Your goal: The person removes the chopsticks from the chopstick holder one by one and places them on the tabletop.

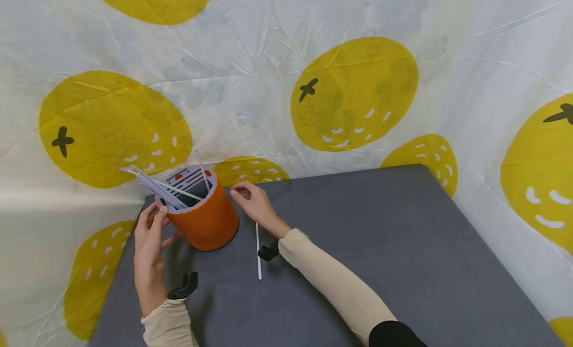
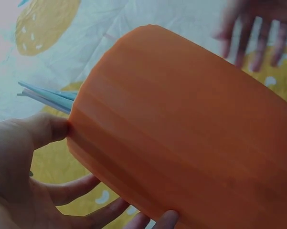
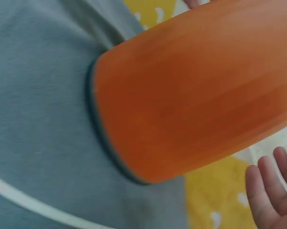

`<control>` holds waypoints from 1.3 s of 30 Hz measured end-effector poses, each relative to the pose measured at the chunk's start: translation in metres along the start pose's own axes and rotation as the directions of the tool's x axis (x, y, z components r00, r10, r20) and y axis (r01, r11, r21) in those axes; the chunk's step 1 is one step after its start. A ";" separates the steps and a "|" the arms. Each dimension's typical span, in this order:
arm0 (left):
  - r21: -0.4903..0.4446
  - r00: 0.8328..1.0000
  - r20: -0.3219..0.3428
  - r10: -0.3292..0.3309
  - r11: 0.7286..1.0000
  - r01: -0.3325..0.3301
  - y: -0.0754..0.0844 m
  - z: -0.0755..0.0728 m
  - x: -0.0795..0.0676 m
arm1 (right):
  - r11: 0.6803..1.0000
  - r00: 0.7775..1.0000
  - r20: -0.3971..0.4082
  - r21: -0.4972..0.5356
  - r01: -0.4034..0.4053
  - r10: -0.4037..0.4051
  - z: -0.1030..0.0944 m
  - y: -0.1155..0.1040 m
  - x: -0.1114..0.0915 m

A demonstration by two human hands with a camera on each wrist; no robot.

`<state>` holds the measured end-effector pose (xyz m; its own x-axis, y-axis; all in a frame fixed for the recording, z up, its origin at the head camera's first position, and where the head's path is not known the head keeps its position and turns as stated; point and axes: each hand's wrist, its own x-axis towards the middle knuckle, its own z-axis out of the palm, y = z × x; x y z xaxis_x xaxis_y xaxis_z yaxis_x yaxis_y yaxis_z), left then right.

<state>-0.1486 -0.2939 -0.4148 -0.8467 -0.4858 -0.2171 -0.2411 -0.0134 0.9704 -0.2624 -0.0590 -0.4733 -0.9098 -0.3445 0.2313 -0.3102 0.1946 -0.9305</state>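
Observation:
An orange cylindrical container (image 1: 203, 225) stands on the dark grey table, with a pale grey rim and dark slotted insides. Several thin pale purple and white sticks (image 1: 162, 192) lean in its mouth, most poking out at the left. My left hand (image 1: 149, 247) holds the container at its left side; in the left wrist view the thumb is at the rim and the fingers lie along the wall. Just right of the container is my right hand (image 1: 257, 205), holding nothing. Its fingers (image 3: 261, 191) look loosely extended in the right wrist view, apart from the orange wall.
A thin white stick (image 1: 259, 260) lies on the table (image 1: 358, 227), below my right wrist. Behind and beside the table hangs a white cloth (image 1: 250, 103) printed with yellow fruit. Each wrist carries a small black camera mount (image 1: 183, 287).

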 end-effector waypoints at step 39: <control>0.022 1.000 -0.015 -0.006 1.000 0.006 -0.003 0.003 0.006 | 0.976 0.979 -0.072 0.092 0.197 -0.191 0.007 -0.076 0.048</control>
<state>-0.1540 -0.2944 -0.4197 -0.8384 -0.4984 -0.2208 -0.2564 0.0031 0.9666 -0.2804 -0.0968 -0.3937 -0.8514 -0.3085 0.4242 -0.4564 0.0374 -0.8890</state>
